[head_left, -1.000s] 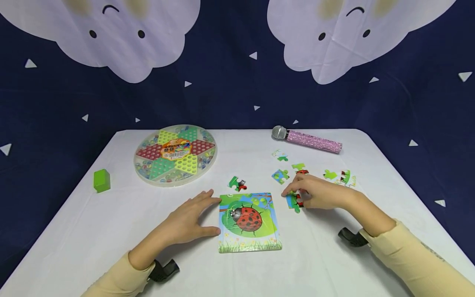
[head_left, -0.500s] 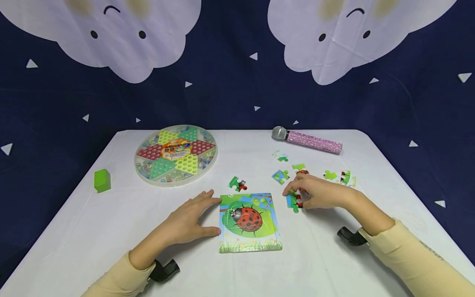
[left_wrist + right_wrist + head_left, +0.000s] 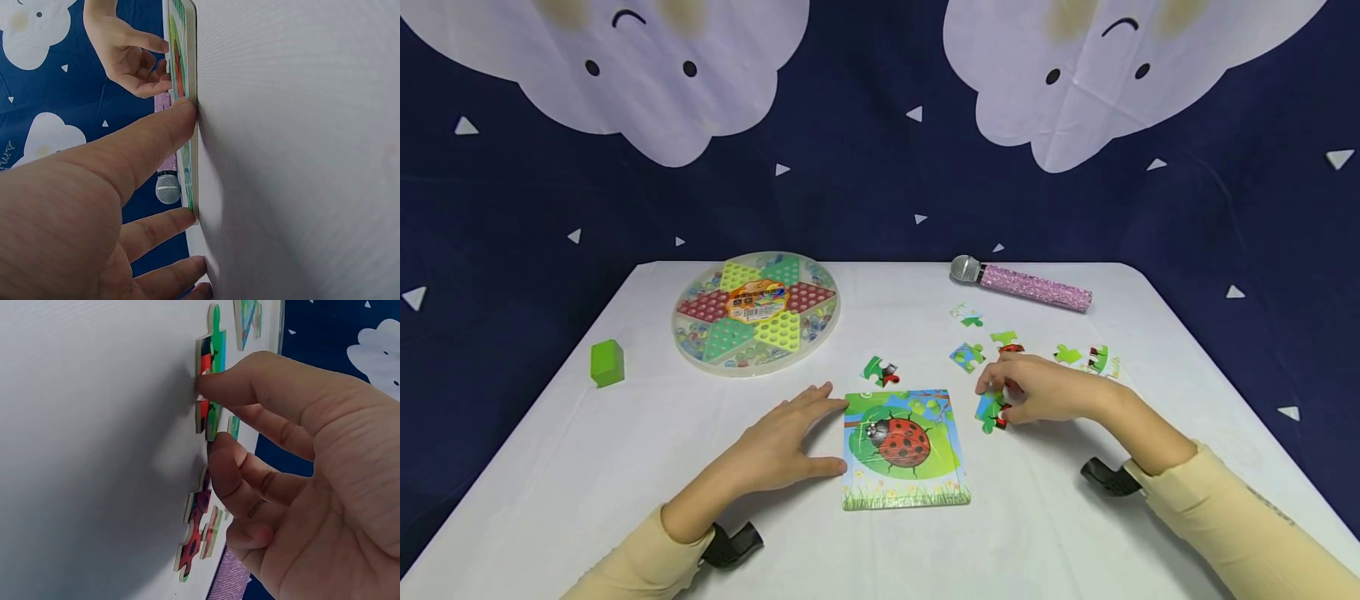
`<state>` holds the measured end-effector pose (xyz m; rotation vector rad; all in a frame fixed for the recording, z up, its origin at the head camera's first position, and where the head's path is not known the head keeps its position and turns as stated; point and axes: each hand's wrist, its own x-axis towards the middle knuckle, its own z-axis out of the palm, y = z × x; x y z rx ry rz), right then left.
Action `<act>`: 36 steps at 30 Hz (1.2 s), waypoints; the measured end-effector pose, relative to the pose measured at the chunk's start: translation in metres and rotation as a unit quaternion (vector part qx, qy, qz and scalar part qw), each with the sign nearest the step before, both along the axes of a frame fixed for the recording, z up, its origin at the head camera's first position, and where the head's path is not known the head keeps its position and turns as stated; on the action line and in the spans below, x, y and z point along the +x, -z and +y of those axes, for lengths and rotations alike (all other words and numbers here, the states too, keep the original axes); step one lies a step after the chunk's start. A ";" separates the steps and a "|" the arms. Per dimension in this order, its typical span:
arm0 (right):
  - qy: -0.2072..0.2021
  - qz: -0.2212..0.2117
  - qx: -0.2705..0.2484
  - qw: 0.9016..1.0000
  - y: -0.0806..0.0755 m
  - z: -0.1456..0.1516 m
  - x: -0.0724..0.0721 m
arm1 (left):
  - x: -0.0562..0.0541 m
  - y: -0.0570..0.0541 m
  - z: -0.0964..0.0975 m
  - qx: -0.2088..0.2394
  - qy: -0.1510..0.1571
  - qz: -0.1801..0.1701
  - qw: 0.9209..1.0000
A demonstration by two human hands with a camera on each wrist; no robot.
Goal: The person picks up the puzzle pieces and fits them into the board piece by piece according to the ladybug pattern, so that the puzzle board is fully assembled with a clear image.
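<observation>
My left hand (image 3: 784,443) lies at the left side of a square ladybug puzzle board (image 3: 898,492), its fingers extended. In the left wrist view the thumb (image 3: 150,144) and a fingertip touch the board's edge. To the right of the board, my right hand (image 3: 1051,387) pinches a blue, green and red puzzle piece (image 3: 987,407) low over the white table. The right wrist view shows the thumb on one edge of this piece (image 3: 217,353) and fingers curled by its other end. Red spotted pieces (image 3: 195,540) lie beneath the right palm.
Loose puzzle pieces lie around: one with black and red (image 3: 880,372) above the board, a blue one (image 3: 967,357), a pale one (image 3: 967,314) and several at the right (image 3: 1097,359). Farther back are a Chinese checkers set (image 3: 756,315) and a pink microphone (image 3: 1030,286). A green block (image 3: 606,363) stands left.
The puzzle piece under the right hand has turned clockwise, its lower tab swinging left. The right fingertips have shifted slightly right. My left hand and the board have stayed put.
</observation>
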<state>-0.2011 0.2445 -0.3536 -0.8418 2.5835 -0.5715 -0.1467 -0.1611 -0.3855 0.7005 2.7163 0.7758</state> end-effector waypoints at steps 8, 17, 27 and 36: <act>0.003 0.001 -0.011 1.000 0.002 0.000 0.000 | 0.000 -0.001 0.000 -0.001 -0.001 0.003 1.000; 0.012 -0.001 -0.009 1.000 0.004 0.003 0.000 | -0.003 0.011 -0.004 0.021 0.008 0.033 0.999; 0.003 -0.039 -0.057 0.998 0.005 0.012 0.000 | -0.002 0.008 -0.003 0.020 0.007 0.024 0.999; -0.012 -0.046 -0.090 0.995 0.009 0.017 -0.002 | -0.009 0.028 -0.008 0.040 0.015 0.044 0.998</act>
